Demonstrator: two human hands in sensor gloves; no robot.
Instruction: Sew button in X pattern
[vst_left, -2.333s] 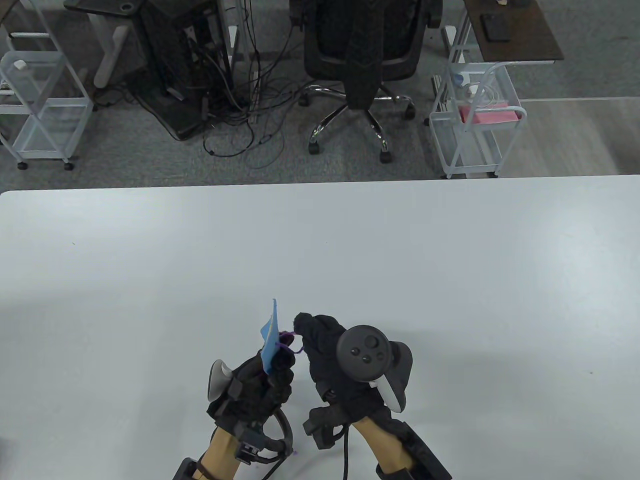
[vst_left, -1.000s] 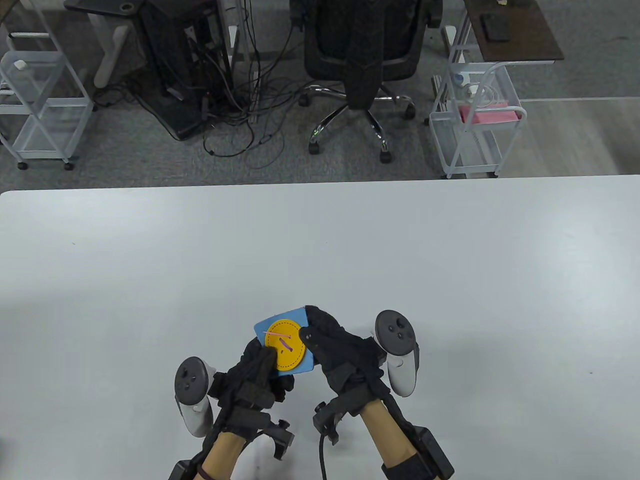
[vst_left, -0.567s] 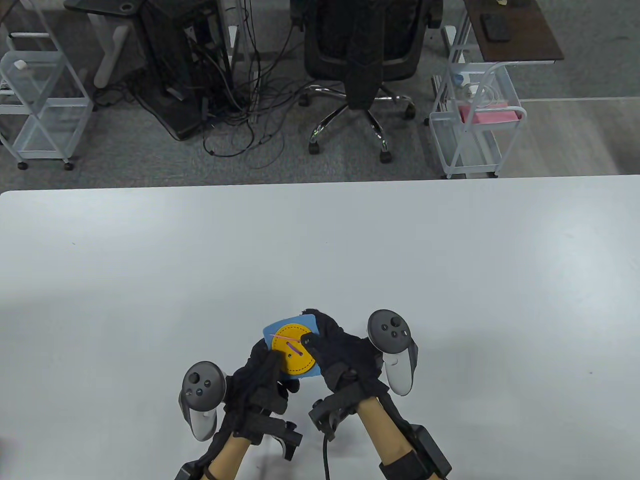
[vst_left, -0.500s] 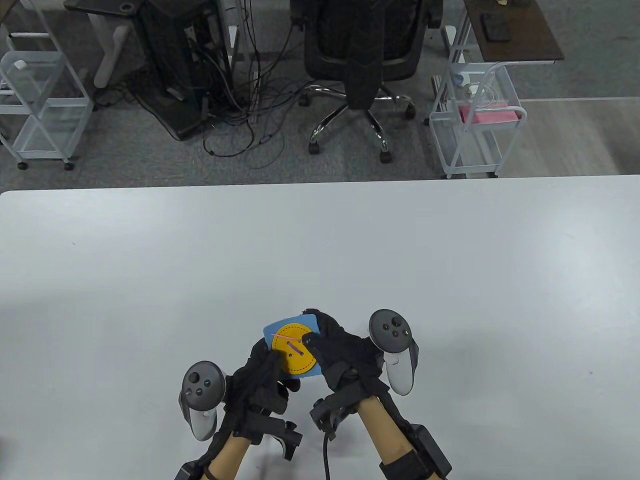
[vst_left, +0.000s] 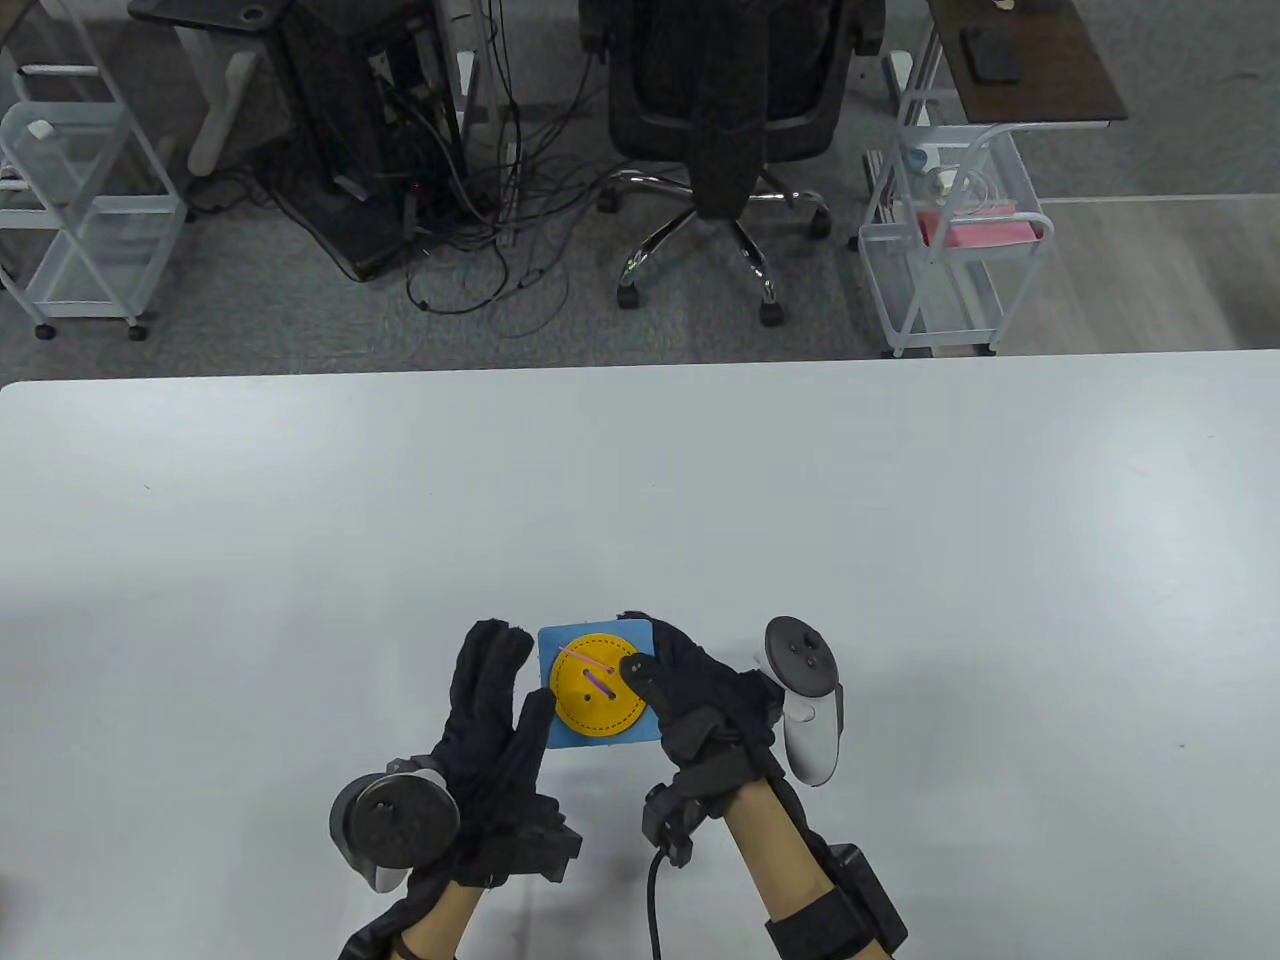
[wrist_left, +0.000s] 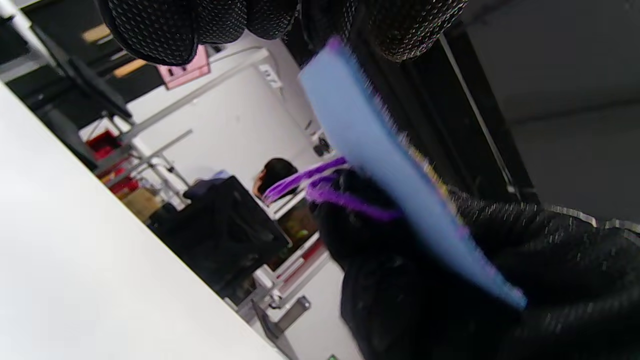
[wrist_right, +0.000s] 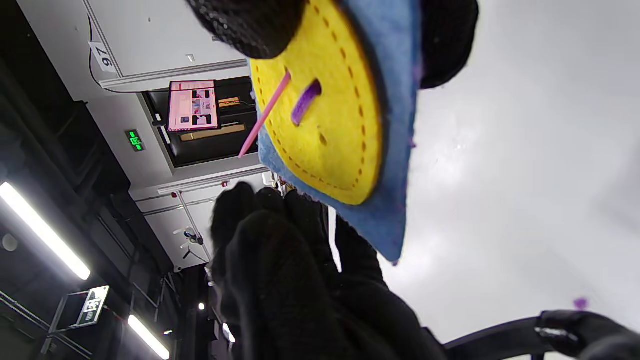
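A blue felt square (vst_left: 570, 735) with a yellow button (vst_left: 600, 705) is held face up just above the table (vst_left: 900, 520). A pink needle (vst_left: 583, 660) sticks out of the button beside one purple stitch (vst_left: 598, 683). My right hand (vst_left: 640, 650) grips the square's right edge, thumb on the button. My left hand (vst_left: 515, 668) is beside the left edge with its fingers stretched out. In the right wrist view the button (wrist_right: 330, 125), needle (wrist_right: 262, 117) and stitch (wrist_right: 306, 101) show clearly. In the left wrist view, purple thread (wrist_left: 320, 187) hangs under the felt (wrist_left: 390, 165).
The white table stretches away to the far side and both flanks. Beyond its far edge stand an office chair (vst_left: 735, 110), a tangle of cables (vst_left: 480, 230) and white wire carts (vst_left: 950, 250).
The felt turned from edge-on to face up. My left hand let go of its lower left corner and opened its fingers beside it. My right hand kept its hold.
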